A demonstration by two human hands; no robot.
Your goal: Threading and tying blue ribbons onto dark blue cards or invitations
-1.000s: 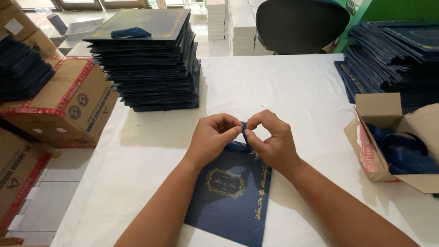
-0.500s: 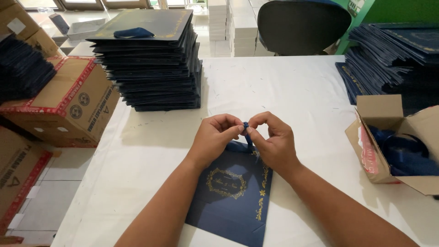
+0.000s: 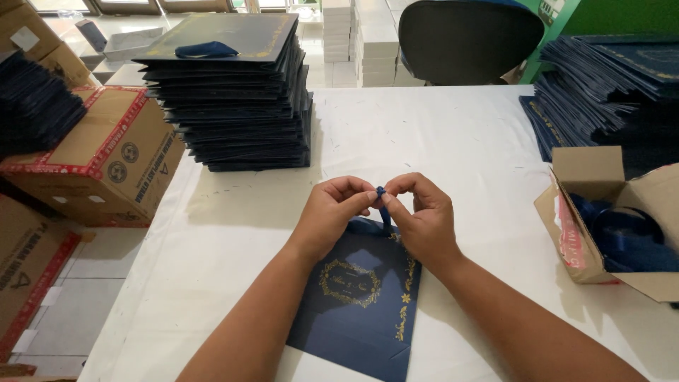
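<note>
— While both hands meet over the middle of the white table (image 3: 453,148), what are they on?

— Left hand (image 3: 331,216) and right hand (image 3: 423,219) are fingertip to fingertip, both pinched on a dark blue ribbon (image 3: 382,206). It stands up between them, at the top edge of a flat navy paper bag (image 3: 357,304) with a gold ornament on its face.

— And the bag itself?

— Lying flat near the table's front edge, partly under both wrists, angled a little.

— Around them?

— Far left, a tall stack of navy bags (image 3: 237,99), a ribbon handle showing on the top one. Right side, another fanned pile of bags (image 3: 608,85), and in front of it an open cardboard box (image 3: 587,212) with blue ribbon inside. Brown cartons (image 3: 99,159) sit off the table's left edge, a dark chair (image 3: 467,39) beyond the far side.
</note>
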